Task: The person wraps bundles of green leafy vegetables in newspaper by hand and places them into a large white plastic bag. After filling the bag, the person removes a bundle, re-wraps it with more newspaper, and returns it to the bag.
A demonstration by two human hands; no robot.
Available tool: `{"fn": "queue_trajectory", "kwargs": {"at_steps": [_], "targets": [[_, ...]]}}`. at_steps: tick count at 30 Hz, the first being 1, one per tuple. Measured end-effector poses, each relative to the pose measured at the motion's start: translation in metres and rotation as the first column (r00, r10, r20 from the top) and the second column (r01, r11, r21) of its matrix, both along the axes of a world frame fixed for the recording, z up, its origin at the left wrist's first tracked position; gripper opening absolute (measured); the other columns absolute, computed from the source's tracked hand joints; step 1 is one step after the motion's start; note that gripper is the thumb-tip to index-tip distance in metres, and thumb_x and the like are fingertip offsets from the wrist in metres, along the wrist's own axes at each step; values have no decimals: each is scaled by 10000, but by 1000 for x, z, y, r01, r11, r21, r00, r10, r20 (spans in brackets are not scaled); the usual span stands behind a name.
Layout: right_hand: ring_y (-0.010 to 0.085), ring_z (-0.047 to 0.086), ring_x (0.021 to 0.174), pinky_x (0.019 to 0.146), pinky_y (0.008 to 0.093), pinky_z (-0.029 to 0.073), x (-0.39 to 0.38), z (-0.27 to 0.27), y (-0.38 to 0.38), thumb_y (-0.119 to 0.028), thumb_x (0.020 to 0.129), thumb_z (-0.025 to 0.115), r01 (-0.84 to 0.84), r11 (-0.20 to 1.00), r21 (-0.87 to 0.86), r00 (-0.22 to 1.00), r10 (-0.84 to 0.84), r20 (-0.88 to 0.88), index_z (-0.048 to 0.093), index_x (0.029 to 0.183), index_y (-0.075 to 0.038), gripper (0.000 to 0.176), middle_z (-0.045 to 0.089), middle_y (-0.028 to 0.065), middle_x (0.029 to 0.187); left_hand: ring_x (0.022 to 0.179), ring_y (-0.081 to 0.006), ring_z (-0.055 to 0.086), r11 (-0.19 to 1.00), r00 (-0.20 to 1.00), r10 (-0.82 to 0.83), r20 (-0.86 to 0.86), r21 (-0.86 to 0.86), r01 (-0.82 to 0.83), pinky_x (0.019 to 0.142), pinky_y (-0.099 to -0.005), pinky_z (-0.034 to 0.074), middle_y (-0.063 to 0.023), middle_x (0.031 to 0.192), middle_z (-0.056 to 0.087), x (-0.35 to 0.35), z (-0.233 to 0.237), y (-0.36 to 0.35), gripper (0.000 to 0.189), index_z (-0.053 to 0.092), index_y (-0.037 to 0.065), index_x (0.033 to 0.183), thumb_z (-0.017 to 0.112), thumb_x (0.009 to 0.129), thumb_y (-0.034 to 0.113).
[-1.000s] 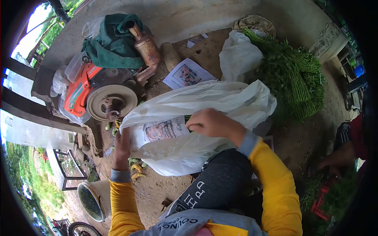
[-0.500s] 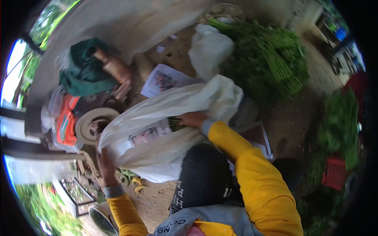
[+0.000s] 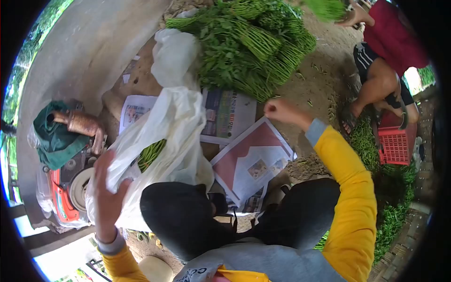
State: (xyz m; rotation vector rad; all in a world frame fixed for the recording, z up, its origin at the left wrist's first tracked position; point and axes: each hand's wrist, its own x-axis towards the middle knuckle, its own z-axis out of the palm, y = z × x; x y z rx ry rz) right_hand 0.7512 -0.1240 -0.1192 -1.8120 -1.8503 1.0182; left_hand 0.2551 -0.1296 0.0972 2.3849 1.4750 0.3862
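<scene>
My left hand (image 3: 109, 192) is raised at the left edge of a white plastic bag (image 3: 178, 117), its thumb apart from its slightly blurred fingers. Inside the bag's mouth shows a bundle of green stems (image 3: 151, 155). My right hand (image 3: 287, 113) hovers over the ground with curled fingers and nothing visible in them. It is just below a big pile of leafy green bundles (image 3: 258, 42). Under and beside that hand lie a newspaper sheet with a red-brown print (image 3: 253, 160) and another printed sheet (image 3: 228, 115).
At the left are a rusty muffler (image 3: 84, 127), a green cloth (image 3: 58, 141) and an orange machine (image 3: 61, 192) by a concrete wall (image 3: 84, 56). On the right, a person in a red shirt (image 3: 394, 37) holds greens (image 3: 325, 8) near a red plastic basket (image 3: 393, 144).
My view has turned to the right. My right hand has come out of the bag and moved right, towards the green pile. My left hand has let go of the bag's edge.
</scene>
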Motion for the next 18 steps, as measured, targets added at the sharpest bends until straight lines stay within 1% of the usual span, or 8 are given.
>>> {"fn": "queue_trajectory", "kwargs": {"at_steps": [3,6,8,11,12,14,17,18], "targets": [[318,657,767,672,428,501,68,-117,-63,-324,740,710,196,945,-263,932,-96,349,676,750,-61,266,664,180,785,1208,-331,489,925,940,-338,47,-166,341,1028,-388,369,-170,1275,531,114,-25,17,535,513,11,1265,693,771,108],[337,639,869,740,464,493,63,-157,-137,-421,700,740,360,902,-237,876,-238,420,639,940,-67,439,663,166,944,1154,-364,510,738,819,-572,-34,-458,496,985,-398,405,-200,1244,539,178,-97,34,544,520,3,1249,694,793,244],[313,621,960,800,483,477,46,-190,-164,-484,678,752,514,822,-245,773,-321,547,603,1059,-110,554,651,119,1051,1152,-362,514,647,731,-667,-145,-598,472,977,-394,410,-214,1240,538,202,-146,39,578,501,6,1278,674,815,305],[339,605,999,782,494,478,29,-224,-189,-442,678,760,537,843,-1,710,-452,540,571,1095,-126,557,608,143,1136,1112,-364,547,486,731,-675,-103,-807,335,949,-400,434,-215,1222,554,228,-237,48,623,494,-7,1272,684,793,342],[329,612,957,748,462,489,26,-226,-193,-373,711,746,532,844,66,716,-490,497,605,989,-134,392,643,120,969,1121,-353,548,530,736,-655,-171,-798,287,954,-401,432,-218,1228,552,227,-271,49,659,489,-20,1270,692,777,368],[324,630,858,699,457,492,28,-242,-196,-310,748,688,495,867,-52,809,-438,392,608,901,-116,259,650,137,881,1139,-331,550,622,741,-602,-297,-757,202,966,-403,430,-225,1241,548,226,-328,50,735,479,-45,1267,709,746,420],[319,637,784,662,457,491,34,-246,-193,-237,776,628,490,871,-32,822,-449,351,621,807,-112,129,646,141,775,1146,-315,554,783,532,-533,-658,-621,16,947,-411,444,-232,1258,549,220,-355,44,690,549,-47,1186,711,733,449],[319,636,772,656,459,490,36,-240,-191,-217,781,611,490,872,2,814,-458,356,626,782,-115,103,642,138,744,1120,-313,570,731,551,-542,-635,-679,-64,933,-415,453,-231,1222,570,215,-360,44,658,568,-48,1152,703,739,446]]}}
